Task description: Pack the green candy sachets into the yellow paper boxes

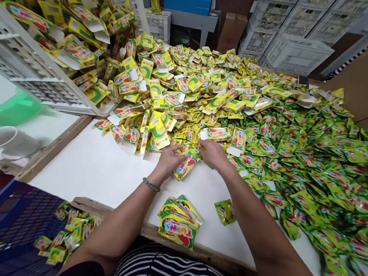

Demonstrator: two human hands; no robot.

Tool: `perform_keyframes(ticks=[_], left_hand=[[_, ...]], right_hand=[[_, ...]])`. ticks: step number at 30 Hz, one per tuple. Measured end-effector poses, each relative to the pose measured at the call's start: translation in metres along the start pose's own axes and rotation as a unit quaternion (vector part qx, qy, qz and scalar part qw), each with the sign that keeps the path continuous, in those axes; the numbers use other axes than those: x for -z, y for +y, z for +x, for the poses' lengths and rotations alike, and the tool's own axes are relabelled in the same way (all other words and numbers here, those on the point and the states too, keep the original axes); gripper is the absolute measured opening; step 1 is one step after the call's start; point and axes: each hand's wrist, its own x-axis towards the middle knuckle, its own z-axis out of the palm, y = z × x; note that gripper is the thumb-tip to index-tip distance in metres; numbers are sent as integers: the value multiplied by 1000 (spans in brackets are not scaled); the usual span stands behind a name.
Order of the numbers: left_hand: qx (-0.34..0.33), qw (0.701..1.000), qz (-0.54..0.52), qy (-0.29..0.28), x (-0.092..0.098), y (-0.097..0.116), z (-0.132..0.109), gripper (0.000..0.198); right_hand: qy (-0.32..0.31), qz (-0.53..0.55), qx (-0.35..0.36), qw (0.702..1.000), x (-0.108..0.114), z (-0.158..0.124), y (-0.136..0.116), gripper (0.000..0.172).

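Observation:
My left hand (170, 161), with a beaded bracelet at the wrist, grips a small yellow-green candy box (186, 167) printed with red fruit, thumb on its face. Just right of the box's upper end is my right hand (214, 154), fingers curled and pressed together; whatever they pinch is hidden. Between my forearms, near the table's front edge, lie several overlapping candy boxes (178, 230). A single green sachet (225, 211) rests beside my right forearm. Beyond my hands spreads a heap of yellow boxes (156, 90), some with white end flaps open.
Green sachets (316, 171) cover the table's right side. At left, a tipped white crate (42, 68) spills boxes. A white mug (11, 140) and green scoop-like tray (11, 109) stand farther left. Below is a blue crate (5, 219) holding boxes. White crates (272, 28) are stacked behind.

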Motion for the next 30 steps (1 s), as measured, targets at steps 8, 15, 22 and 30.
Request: perform_keyframes(ticks=[8,15,22,30], left_hand=[[-7,999,32,-22,-1,-2,0,57],[-34,986,106,-120,-7,-5,-5,59],[-31,977,132,-165,-13,-10,-5,60],[19,979,118,-167,-19,-9,-6,62]], right_hand=[[175,199,-85,961,-13,-30,24,40],[219,569,-135,781,-7,-76,33,38],[229,581,-154,766,-1,-89,30,38],[154,521,-120,831,2,-94,22,38]])
